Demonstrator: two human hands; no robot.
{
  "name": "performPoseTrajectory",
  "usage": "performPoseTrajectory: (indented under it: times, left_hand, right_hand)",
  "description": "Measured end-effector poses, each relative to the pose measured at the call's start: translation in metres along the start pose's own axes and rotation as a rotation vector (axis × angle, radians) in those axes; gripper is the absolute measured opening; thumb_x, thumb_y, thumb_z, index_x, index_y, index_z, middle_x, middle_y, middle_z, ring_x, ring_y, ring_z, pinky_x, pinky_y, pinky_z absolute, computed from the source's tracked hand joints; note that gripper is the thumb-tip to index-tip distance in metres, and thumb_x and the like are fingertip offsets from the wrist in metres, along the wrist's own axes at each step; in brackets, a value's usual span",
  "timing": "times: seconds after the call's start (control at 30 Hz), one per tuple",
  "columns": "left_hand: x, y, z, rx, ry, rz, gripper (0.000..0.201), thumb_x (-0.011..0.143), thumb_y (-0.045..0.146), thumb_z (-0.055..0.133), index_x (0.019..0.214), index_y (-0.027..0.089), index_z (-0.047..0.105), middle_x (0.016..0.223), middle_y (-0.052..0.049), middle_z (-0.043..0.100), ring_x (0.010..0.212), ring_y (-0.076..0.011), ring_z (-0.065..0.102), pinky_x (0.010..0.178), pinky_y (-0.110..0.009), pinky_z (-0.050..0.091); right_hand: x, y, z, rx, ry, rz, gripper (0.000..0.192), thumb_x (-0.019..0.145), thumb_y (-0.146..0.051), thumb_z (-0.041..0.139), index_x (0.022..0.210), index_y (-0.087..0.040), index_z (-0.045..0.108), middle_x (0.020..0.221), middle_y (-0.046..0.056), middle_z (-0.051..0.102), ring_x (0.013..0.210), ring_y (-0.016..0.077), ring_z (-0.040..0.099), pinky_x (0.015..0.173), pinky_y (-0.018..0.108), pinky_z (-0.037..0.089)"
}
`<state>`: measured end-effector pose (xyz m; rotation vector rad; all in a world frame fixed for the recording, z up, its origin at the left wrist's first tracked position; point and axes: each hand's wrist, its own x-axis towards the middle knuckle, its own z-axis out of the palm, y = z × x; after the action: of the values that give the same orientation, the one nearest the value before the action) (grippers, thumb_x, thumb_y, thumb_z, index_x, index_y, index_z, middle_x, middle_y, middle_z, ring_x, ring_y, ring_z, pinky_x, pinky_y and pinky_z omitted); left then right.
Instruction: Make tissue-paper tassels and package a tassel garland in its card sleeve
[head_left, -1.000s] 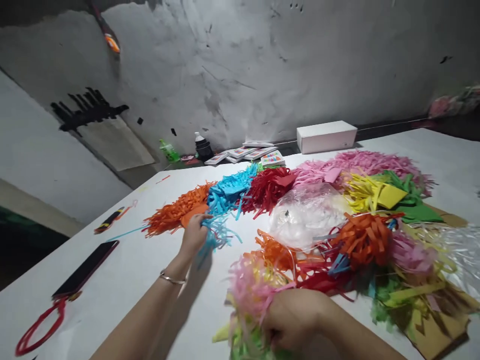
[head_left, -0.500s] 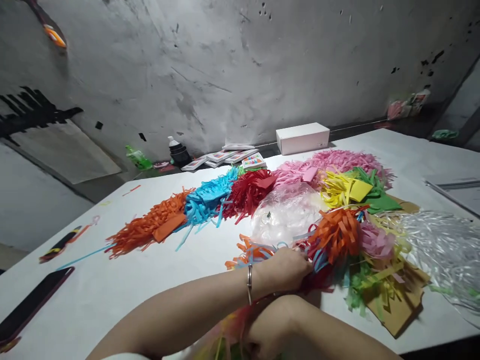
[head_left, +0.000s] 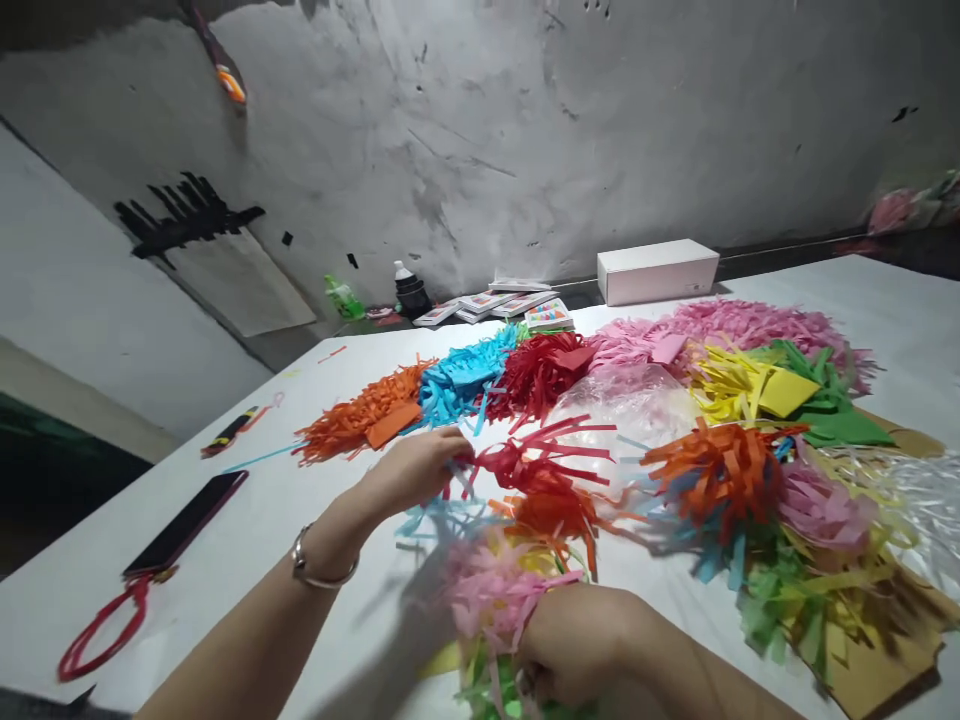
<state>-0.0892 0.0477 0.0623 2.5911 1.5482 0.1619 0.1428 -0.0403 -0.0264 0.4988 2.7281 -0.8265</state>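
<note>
My left hand (head_left: 429,468), with a silver bracelet at the wrist, is pinched on the end of a red paper tassel (head_left: 517,462) and lifts it above the table. Its fringe fans out to the right. My right hand (head_left: 581,640) is closed at the front, beside pink tassels (head_left: 491,590) and green tassels (head_left: 491,685); its fingers are partly hidden and seem wrapped around these strips. Between my hands lies an orange tassel (head_left: 551,512), with light blue strips (head_left: 439,520) at its left. Another orange tassel (head_left: 724,470) rests to the right.
Bundles of orange (head_left: 360,405), blue (head_left: 469,375), red (head_left: 544,370) and pink fringe (head_left: 750,325) line the back. A clear plastic bag (head_left: 619,400), a white box (head_left: 658,272), cards (head_left: 502,300), cardboard (head_left: 885,650) and a phone (head_left: 187,522) are also on the table.
My left hand has moved left and away from the pile, drawing the red tassel out with it. My right hand stays low at the front; more pink tassels show beside it. The view has shifted left.
</note>
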Motion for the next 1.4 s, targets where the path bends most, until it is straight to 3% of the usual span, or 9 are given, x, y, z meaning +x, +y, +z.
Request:
performPoseTrajectory:
  times: [0.17,0.33,0.43,0.53,0.63,0.8,1.0,1.23,1.4]
  left_hand:
    - [-0.007,-0.012,0.009,-0.069,-0.124,-0.017,0.031,0.076,0.022,0.068,0.107,0.023,0.073,0.092,-0.004,0.077,0.076,-0.0212,0.072,0.063,-0.024,0.051]
    - [0.007,0.019,0.035,-0.107,-0.052,0.055,0.028,0.091,0.031,0.061,0.117,0.023,0.067,0.113,-0.008,0.072,0.094,-0.0216,0.069,0.081,-0.028,0.052]
    - [0.013,0.037,0.066,-0.124,-0.072,0.144,0.021,0.079,0.026,0.074,0.1,0.025,0.072,0.096,-0.003,0.074,0.08,-0.02,0.069,0.071,-0.025,0.052]
    - [0.012,0.037,0.089,-0.137,0.04,0.151,0.013,0.079,0.009,0.064,0.08,0.02,0.071,0.08,-0.003,0.072,0.071,-0.0187,0.068,0.066,-0.025,0.052]
    - [-0.001,0.028,0.09,-0.184,0.275,0.149,0.023,0.086,0.005,0.052,0.093,0.018,0.069,0.089,-0.007,0.071,0.079,-0.0188,0.069,0.071,-0.027,0.054]
    - [-0.044,0.031,0.069,-0.222,0.585,0.336,0.023,0.096,0.015,0.045,0.108,0.02,0.064,0.097,-0.011,0.069,0.086,-0.0202,0.067,0.074,-0.032,0.054]
    - [-0.057,0.055,0.069,-0.157,0.714,0.599,0.026,0.099,0.014,0.041,0.112,0.02,0.062,0.087,-0.008,0.07,0.069,-0.018,0.064,0.06,-0.03,0.051]
    - [-0.051,0.069,0.077,-0.432,0.635,0.517,0.029,0.089,0.007,0.051,0.111,0.02,0.066,0.099,-0.01,0.069,0.084,-0.0195,0.068,0.071,-0.03,0.056]
    - [-0.05,0.072,0.054,-0.794,0.516,-0.002,0.029,0.085,0.009,0.049,0.102,0.019,0.071,0.106,-0.01,0.07,0.101,-0.0228,0.066,0.091,-0.035,0.052]
  right_hand:
    - [-0.018,0.0,-0.018,0.149,-0.05,-0.154,0.006,0.079,-0.014,0.068,0.083,-0.017,0.071,0.066,-0.006,0.059,0.059,0.0093,0.052,0.048,0.015,0.033]
    - [-0.035,-0.001,-0.03,0.429,0.001,-0.247,0.011,0.084,-0.009,0.063,0.089,-0.017,0.07,0.069,-0.007,0.054,0.059,0.0059,0.05,0.053,0.01,0.035]
    - [-0.038,0.0,-0.028,0.674,0.054,-0.231,0.01,0.08,-0.012,0.06,0.079,-0.017,0.068,0.065,-0.007,0.051,0.056,0.0066,0.045,0.05,0.012,0.033]
    - [-0.04,0.001,-0.026,0.864,0.099,-0.247,0.008,0.08,-0.021,0.06,0.076,-0.017,0.067,0.065,-0.005,0.052,0.056,0.007,0.045,0.05,0.014,0.033]
    - [-0.036,0.005,-0.024,1.206,0.336,-0.22,0.024,0.083,-0.041,0.068,0.08,-0.017,0.064,0.06,-0.005,0.051,0.05,0.0075,0.045,0.047,0.017,0.033]
    - [-0.024,0.022,-0.023,1.486,1.126,-0.068,0.032,0.086,-0.05,0.071,0.084,-0.02,0.06,0.064,-0.007,0.045,0.05,0.0059,0.032,0.046,0.017,0.027]
    - [-0.023,0.021,-0.024,1.366,1.188,-0.111,0.022,0.08,-0.04,0.079,0.076,-0.02,0.072,0.111,0.005,0.06,0.056,0.0048,0.042,0.05,0.021,0.038]
    - [-0.023,0.016,-0.024,1.201,1.219,-0.14,0.012,0.083,-0.036,0.077,0.077,-0.026,0.078,0.092,0.006,0.071,0.08,0.0168,0.065,0.07,0.026,0.053]
    - [-0.016,0.023,-0.021,1.18,1.294,-0.09,0.012,0.083,-0.037,0.077,0.079,-0.026,0.079,0.094,0.005,0.072,0.084,0.0172,0.066,0.068,0.023,0.052]
